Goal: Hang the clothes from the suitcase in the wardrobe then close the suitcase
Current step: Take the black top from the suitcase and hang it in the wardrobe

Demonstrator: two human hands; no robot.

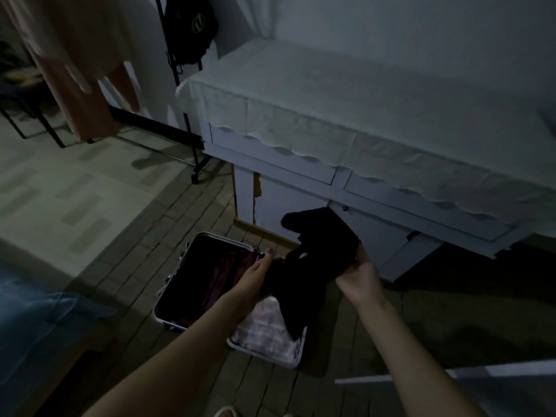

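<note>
An orange garment [87,73] hangs on the rack [192,139] at far left. The suitcase [177,299] lies open on the floor, checked cloth [264,329] in its right half. My left hand [255,276] grips a black garment [304,266] held above the case, and my right hand [359,276] pinches its other side. Behind stands the desk [361,121] under a pale cover.

Black garment [316,254] lifted over the open suitcase [171,291] holding checked clothes [264,329].
</note>
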